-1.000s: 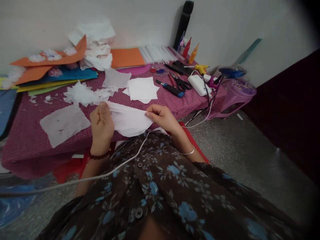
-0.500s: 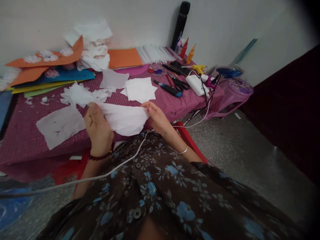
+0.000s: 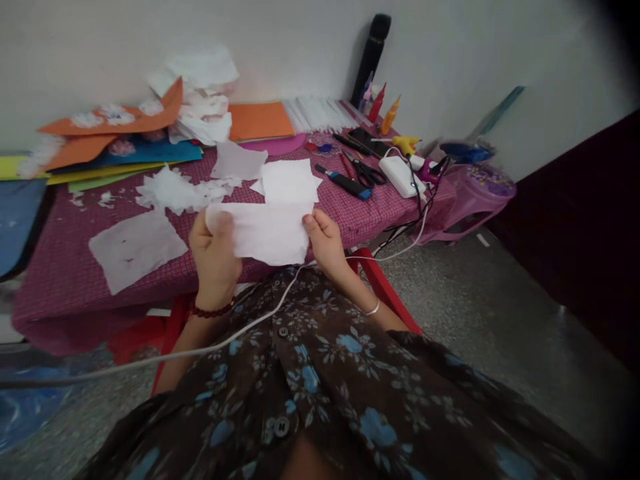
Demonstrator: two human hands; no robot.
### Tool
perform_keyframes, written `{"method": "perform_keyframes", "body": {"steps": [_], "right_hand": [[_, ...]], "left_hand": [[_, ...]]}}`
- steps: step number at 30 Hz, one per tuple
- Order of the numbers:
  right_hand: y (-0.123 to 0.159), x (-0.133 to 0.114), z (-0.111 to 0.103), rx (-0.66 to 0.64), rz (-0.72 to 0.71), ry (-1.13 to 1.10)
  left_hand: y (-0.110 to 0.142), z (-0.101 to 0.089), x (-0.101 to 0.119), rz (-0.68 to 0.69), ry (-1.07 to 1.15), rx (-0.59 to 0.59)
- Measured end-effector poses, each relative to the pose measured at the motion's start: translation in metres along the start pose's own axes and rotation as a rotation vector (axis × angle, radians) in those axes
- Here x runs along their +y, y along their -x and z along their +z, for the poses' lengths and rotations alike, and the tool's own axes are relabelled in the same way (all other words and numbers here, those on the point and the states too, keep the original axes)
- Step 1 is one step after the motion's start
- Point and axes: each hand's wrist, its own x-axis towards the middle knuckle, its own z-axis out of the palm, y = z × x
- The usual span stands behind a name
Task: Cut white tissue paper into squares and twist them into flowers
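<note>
A folded white tissue (image 3: pixel 270 233) is stretched between my two hands, just over the table's front edge. My left hand (image 3: pixel 215 250) pinches its left end, thumb on top. My right hand (image 3: pixel 325 240) grips the right end between thumb and fingers. Directly behind it lies a stack of white tissue squares (image 3: pixel 289 180), its corners fanned out. A thin, single tissue sheet (image 3: pixel 137 250) with small holes lies flat to the left of my left hand. Torn white tissue pieces (image 3: pixel 173 189) are heaped beyond that hand.
A box cutter (image 3: pixel 345 182), scissors (image 3: pixel 367 172) and a white power bank (image 3: pixel 400 176) with cables lie on the right of the checked tablecloth (image 3: pixel 65 267). Coloured sheets (image 3: pixel 125 151) are piled at the back left. A white cable (image 3: pixel 240 337) crosses my lap.
The tissue has gone from slanted and sagging to a straighter, flatter folded strip. My right hand has shifted its grip along the right end, and its thumb now presses on top.
</note>
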Motion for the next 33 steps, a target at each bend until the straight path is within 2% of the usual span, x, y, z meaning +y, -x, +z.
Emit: {"method": "perform_keyframes", "body": {"steps": [3, 5, 9, 10, 11, 14, 16, 21, 25, 28, 30, 33], "right_hand": [[-0.004, 0.003, -0.013, 0.000, -0.025, 0.055], [-0.006, 0.000, -0.021, 0.006, -0.062, 0.108], [0.002, -0.025, -0.024, 0.164, -0.204, 0.165], [0.006, -0.033, -0.021, 0.149, -0.200, 0.130], [0.009, -0.040, -0.016, 0.077, -0.168, 0.070], [0.017, -0.049, 0.002, -0.243, 0.037, -0.126], [0.018, -0.045, 0.013, -0.308, 0.148, -0.242], [0.007, -0.031, 0.023, -0.312, 0.369, -0.516], [-0.007, -0.039, 0.025, -0.359, 0.424, -0.541], [-0.011, -0.044, 0.029, -0.358, 0.371, -0.647], [-0.011, -0.039, 0.030, -0.343, 0.362, -0.758], [-0.005, -0.020, 0.030, -0.277, 0.498, -0.813]], "left_hand": [[0.005, -0.001, 0.010, 0.032, 0.117, 0.131], [0.009, -0.002, 0.019, 0.094, 0.120, 0.167], [0.015, -0.006, 0.031, 0.265, -0.158, 0.210], [0.016, -0.006, 0.032, 0.311, -0.226, 0.210], [0.017, -0.007, 0.031, 0.360, -0.275, 0.205], [0.017, -0.007, 0.025, 0.492, -0.342, 0.191], [0.016, -0.006, 0.021, 0.545, -0.378, 0.152], [0.012, -0.002, 0.023, 0.613, -0.416, 0.020], [0.012, 0.001, 0.030, 0.657, -0.399, -0.076], [0.011, 0.002, 0.029, 0.705, -0.350, -0.090], [0.009, 0.004, 0.024, 0.710, -0.320, -0.073], [0.006, 0.009, 0.012, 0.678, -0.348, -0.014]]}}
